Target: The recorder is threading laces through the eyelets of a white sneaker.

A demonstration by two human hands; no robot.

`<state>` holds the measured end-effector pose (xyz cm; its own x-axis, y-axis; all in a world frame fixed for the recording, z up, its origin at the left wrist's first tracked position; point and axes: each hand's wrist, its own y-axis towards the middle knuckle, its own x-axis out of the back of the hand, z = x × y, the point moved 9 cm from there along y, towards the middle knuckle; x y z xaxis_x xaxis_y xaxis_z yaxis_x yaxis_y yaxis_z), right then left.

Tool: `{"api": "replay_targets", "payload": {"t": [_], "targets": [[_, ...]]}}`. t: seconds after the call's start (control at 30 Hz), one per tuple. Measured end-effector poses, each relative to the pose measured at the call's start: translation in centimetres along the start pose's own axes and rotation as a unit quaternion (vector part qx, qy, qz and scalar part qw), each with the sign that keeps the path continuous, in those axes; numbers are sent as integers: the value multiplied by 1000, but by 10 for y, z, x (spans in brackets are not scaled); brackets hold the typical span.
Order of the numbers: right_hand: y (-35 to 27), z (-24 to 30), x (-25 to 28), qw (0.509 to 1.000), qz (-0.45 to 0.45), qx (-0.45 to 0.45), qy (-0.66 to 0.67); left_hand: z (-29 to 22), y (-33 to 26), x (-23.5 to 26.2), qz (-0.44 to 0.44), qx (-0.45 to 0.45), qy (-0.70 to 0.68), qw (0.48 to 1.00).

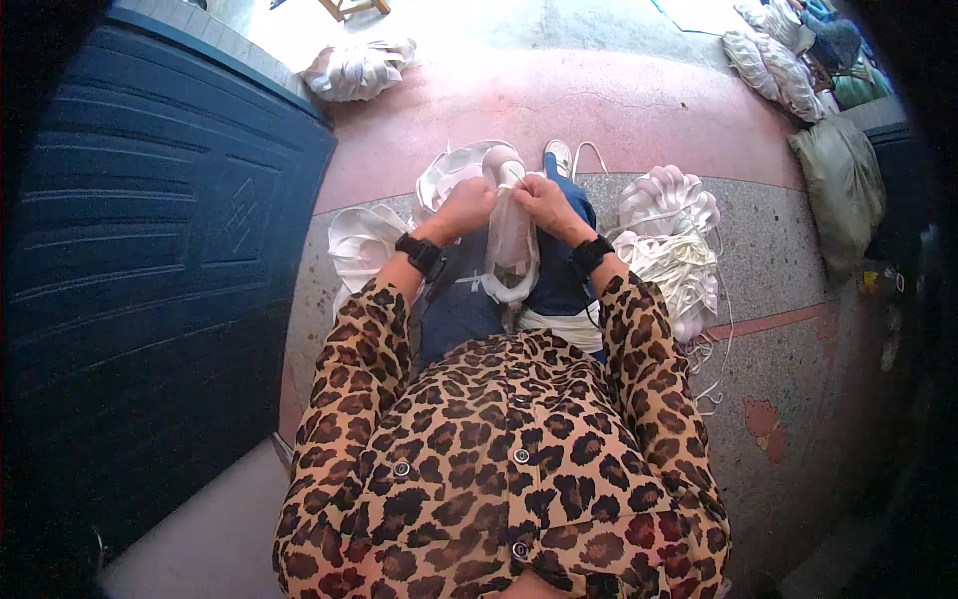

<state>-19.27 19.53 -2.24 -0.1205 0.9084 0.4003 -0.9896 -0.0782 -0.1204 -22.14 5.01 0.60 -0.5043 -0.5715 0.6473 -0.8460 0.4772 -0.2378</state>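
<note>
A white shoe upper [512, 245] lies lengthwise over my lap, its rounded toe pointing away from me and its open heel end near my waist. My left hand [467, 208] is closed at the upper's left edge; what its fingers hold is hidden. From the other side, my right hand [551, 207] pinches the upper near its throat, where a short white strand shows by the fingertips. Both wrists carry dark bands. Close to my right leg lies a heap of white laces [667, 265], with loose ends trailing over the floor.
White shoe uppers [364, 240] are stacked by my left leg, and another bundle of uppers [669, 200] lies at right. A blue panelled door [170, 230] stands along the left. Farther off are a white bundle [359, 70] and a pale full sack [841, 195].
</note>
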Motion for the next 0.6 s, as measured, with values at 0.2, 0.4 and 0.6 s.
{"api": "replay_targets", "payload": {"t": [0.2, 0.4, 0.6], "targets": [[4, -5, -1, 1000, -11, 15, -2, 3, 1, -1, -41, -15, 10, 999], [2, -7, 0, 1000, -12, 8, 6, -44, -17, -2, -107, -96, 150, 978], [2, -4, 2, 1000, -12, 2, 1, 11, -11, -9, -100, 63, -18, 993]]}}
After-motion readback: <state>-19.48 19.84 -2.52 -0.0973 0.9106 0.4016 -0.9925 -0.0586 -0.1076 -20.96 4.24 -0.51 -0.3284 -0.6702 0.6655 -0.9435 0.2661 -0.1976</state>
